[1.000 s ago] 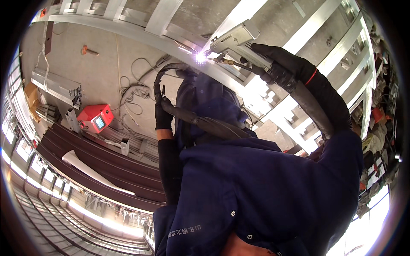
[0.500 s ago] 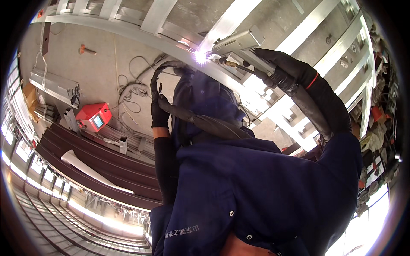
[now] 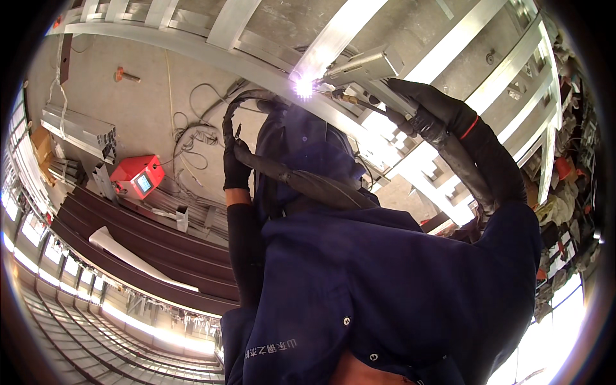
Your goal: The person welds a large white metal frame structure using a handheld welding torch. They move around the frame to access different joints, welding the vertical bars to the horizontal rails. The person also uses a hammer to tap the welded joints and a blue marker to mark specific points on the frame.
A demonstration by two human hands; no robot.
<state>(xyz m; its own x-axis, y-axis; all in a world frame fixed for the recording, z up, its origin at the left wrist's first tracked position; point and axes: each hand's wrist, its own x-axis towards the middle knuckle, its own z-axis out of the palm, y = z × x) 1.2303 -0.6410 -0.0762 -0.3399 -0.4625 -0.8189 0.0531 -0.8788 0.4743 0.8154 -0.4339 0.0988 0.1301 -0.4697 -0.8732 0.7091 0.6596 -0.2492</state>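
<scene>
My right hand [image 3: 433, 102], in a black glove, grips a grey welding gun [image 3: 367, 68] by its handle. A bright white-violet glow [image 3: 303, 88] burns at the gun's tip, where a flat bar meets a long metal rail [image 3: 192, 50]; glare hides the joint. A brass-coloured nozzle on a wire-feed tube [image 3: 350, 99] runs beside the gun to the same spot. At the left, my left hand [image 3: 236, 168], also black-gloved, is closed around a thick black hose [image 3: 273, 168], which bends above it and passes across my chest. The fingers are partly hidden against the dark hose.
A red machine with a small screen [image 3: 140, 176] stands on the floor at left, near tangled cables [image 3: 196, 136]. Stacked brown beams [image 3: 147, 240], silver metal tubes [image 3: 80, 133] and an orange-headed hammer [image 3: 127, 75] lie about. Piled clutter [image 3: 564, 173] fills the right edge.
The welding gun and its glow have shifted slightly right along the rail with my right hand. The whole view has moved a little; my left hand keeps its place on the hose.
</scene>
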